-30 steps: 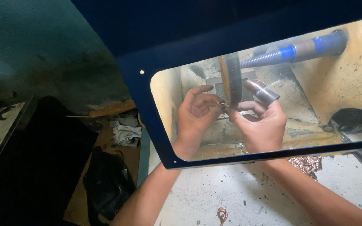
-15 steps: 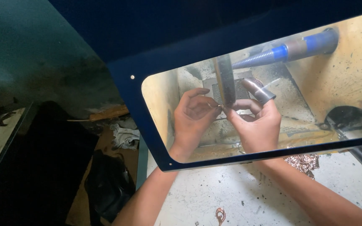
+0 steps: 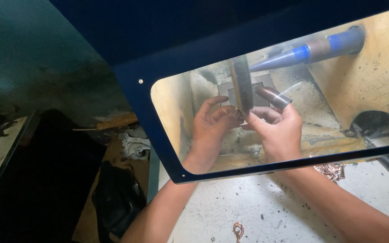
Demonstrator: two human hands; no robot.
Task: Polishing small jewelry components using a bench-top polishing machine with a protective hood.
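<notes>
Here, a polishing station is seen from above through a transparent guard window (image 3: 374, 90) set in a dark blue frame (image 3: 158, 121). Behind the window, a narrow buffing wheel (image 3: 242, 83) is shown edge-on, mounted on a tapered spindle (image 3: 311, 48) with blue bands that runs toward the upper right corner of the window. The left hand (image 3: 210, 130) and the right hand (image 3: 278, 130) are brought together just below the wheel, fingertips meeting at its lower edge. Something small is pinched between the fingertips of both hands and held against the wheel; it is too hidden to be identified. A short metal tube (image 3: 273, 97), brownish and cylindrical, is gripped in the right hand, rising at a tilt above the fingers just right of the wheel. Both forearms pass under the lower edge of the frame. Below it, a speckled white bench top (image 3: 230, 207) is visible, with a small copper-coloured ring piece (image 3: 238, 230) near its front edge and a copper-coloured ornament (image 3: 330, 171) beside the right forearm. Crumpled rags (image 3: 133, 144) lie left of the bench.
</notes>
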